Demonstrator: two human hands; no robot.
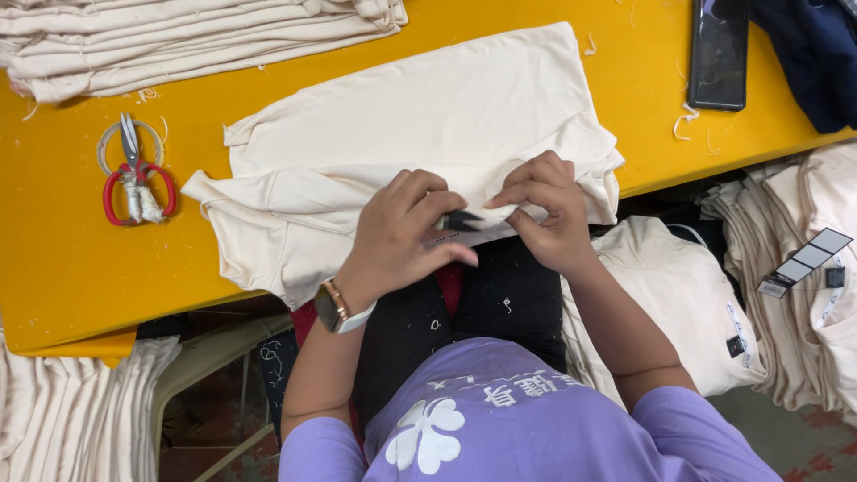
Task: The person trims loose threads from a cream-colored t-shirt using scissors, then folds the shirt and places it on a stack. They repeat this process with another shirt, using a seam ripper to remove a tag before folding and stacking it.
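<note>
A cream garment lies spread on the yellow table, its near edge hanging over the table's front. My left hand, with a watch on the wrist, grips small black thread snips at the garment's near edge. My right hand pinches that same edge just right of the snips, beside a pale strip of fabric. The two hands almost touch.
Red-handled scissors lie at the table's left. A pile of folded cream garments sits at the back left, a dark phone and navy cloth at the back right. More cream garments with tags are stacked right and lower left.
</note>
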